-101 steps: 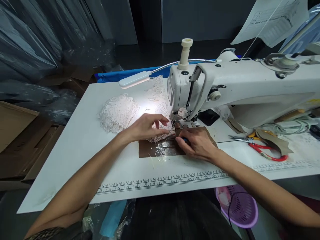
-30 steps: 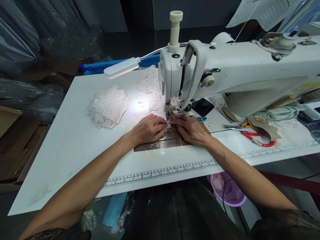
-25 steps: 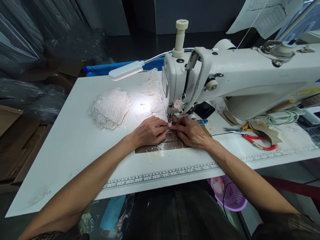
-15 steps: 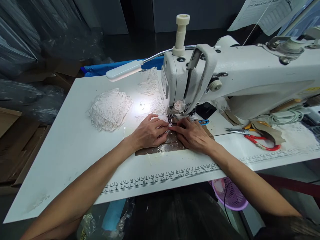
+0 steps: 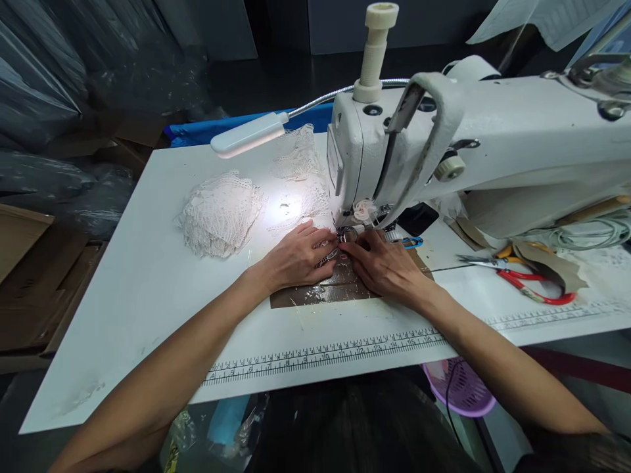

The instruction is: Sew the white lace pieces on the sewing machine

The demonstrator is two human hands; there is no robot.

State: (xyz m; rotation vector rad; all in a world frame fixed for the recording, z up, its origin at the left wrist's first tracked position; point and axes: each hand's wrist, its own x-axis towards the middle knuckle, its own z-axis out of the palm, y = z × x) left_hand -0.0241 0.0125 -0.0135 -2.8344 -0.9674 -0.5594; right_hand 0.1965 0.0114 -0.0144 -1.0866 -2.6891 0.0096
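Note:
A white sewing machine (image 5: 362,151) stands at the right, its needle area lit by a small lamp (image 5: 249,135). Left of the needle my left hand (image 5: 308,255) has its fingers bent together on a strip of white lace (image 5: 328,253). My right hand (image 5: 382,263) is just right of the needle, thumb and finger closed near the lace end; what lies between them is too small to make out. Both hands rest over a brown plate (image 5: 315,295). A pile of white lace pieces (image 5: 221,213) lies on the left, with more lace (image 5: 298,157) behind the lit spot.
Red-handled scissors (image 5: 537,289) and pale cord (image 5: 596,233) lie to the right. A black phone-like object (image 5: 418,219) sits behind my right hand. A printed ruler (image 5: 315,358) runs along the table's front edge. Below hangs a purple basket (image 5: 463,391). Cardboard boxes (image 5: 24,243) stand left.
The view has shifted, with the machine looking larger and nearer. Both hands remain at the needle, their fingers slightly moved, and a bit more lace shows beneath my left fingers.

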